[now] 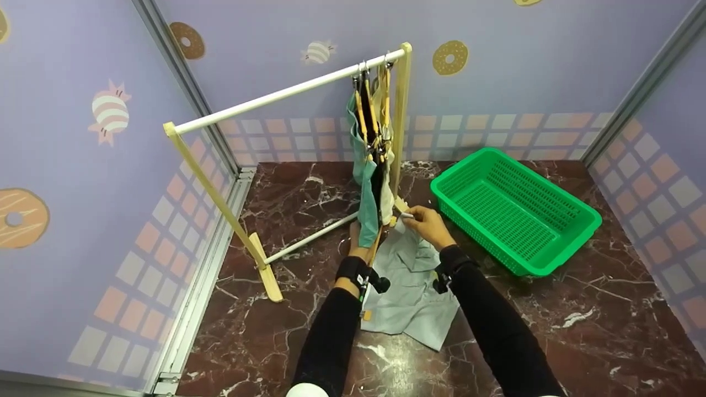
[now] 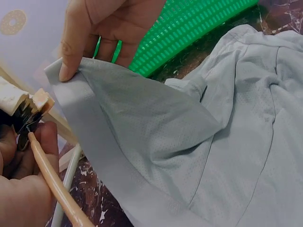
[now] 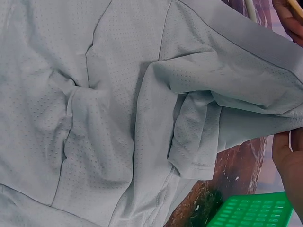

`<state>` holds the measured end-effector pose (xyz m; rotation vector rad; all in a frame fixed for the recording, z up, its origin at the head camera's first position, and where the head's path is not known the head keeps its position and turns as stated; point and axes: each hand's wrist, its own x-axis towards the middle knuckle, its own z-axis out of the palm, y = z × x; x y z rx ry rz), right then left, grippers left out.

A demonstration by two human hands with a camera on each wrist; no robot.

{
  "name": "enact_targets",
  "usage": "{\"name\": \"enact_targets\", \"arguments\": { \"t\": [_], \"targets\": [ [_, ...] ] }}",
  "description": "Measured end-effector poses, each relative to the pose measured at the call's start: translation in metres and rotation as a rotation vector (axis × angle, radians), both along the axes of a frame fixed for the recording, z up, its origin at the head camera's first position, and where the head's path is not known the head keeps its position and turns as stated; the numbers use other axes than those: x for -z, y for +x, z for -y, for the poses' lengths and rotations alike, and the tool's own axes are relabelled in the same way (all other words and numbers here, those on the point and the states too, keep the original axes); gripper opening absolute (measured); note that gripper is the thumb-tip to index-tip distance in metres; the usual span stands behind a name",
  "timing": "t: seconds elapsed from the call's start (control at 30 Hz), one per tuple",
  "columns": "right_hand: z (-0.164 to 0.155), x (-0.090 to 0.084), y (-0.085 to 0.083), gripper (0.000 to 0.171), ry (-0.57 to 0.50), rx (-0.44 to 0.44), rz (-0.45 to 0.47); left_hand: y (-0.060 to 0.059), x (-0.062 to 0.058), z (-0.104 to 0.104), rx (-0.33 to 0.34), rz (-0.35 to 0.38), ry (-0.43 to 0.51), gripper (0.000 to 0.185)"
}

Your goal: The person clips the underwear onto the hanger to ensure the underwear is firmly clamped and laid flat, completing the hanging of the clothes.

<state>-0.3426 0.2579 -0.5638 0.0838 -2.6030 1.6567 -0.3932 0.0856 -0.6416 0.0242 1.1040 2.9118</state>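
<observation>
Grey boxer briefs (image 1: 411,286) lie spread on the floor, one waistband corner raised. My right hand (image 1: 430,225) pinches that corner between thumb and fingers; the left wrist view shows the waistband (image 2: 102,127) stretched below it. My left hand (image 1: 359,249), partly hidden behind a hanging teal garment (image 1: 368,212), holds the clip end of a clip hanger. In the left wrist view, its fingers are at the dark metal clip (image 2: 23,125), with the orange hanger bar (image 2: 57,184) slanting away. The clip is apart from the waistband. Another orange clip (image 1: 367,315) lies at the briefs' left edge.
A rack with a white rail (image 1: 287,94) and wooden posts stands at the left. Several garments, teal, black and cream (image 1: 388,193), hang from clip hangers at its right end. A green basket (image 1: 518,212) sits to the right. Patterned walls enclose the dark marbled floor (image 1: 253,336).
</observation>
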Motion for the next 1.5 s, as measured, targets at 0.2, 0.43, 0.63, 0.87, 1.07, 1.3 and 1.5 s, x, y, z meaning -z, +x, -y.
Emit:
{"name": "enact_targets", "arguments": {
  "t": [0.2,0.43,0.63,0.87,1.07,1.3,1.5],
  "targets": [
    [0.005,-0.004,-0.002,0.019,-0.013,-0.026,0.019,0.044,-0.068,0.002,-0.078,-0.007,-0.066,0.031],
    [0.009,-0.009,-0.002,0.030,-0.126,-0.009,0.044,0.007,-0.012,-0.005,-0.033,0.039,-0.084,0.027],
    [0.012,-0.013,-0.005,0.035,-0.178,0.051,0.083,0.039,-0.061,-0.001,-0.032,0.190,-0.192,0.025],
    [0.018,-0.018,-0.012,0.027,-0.238,0.116,0.038,0.051,-0.075,0.005,0.045,0.145,-0.239,0.034],
    [0.017,-0.020,-0.014,0.027,-0.168,0.136,0.018,0.046,-0.069,0.001,0.081,0.164,-0.197,0.028],
    [0.014,-0.018,-0.013,0.033,-0.058,0.107,0.020,0.042,-0.057,-0.001,0.015,0.075,-0.340,0.029],
    [0.016,-0.009,-0.009,0.042,0.037,0.102,-0.022,0.041,-0.052,0.007,0.030,0.094,-0.468,0.037]
  ]
}}
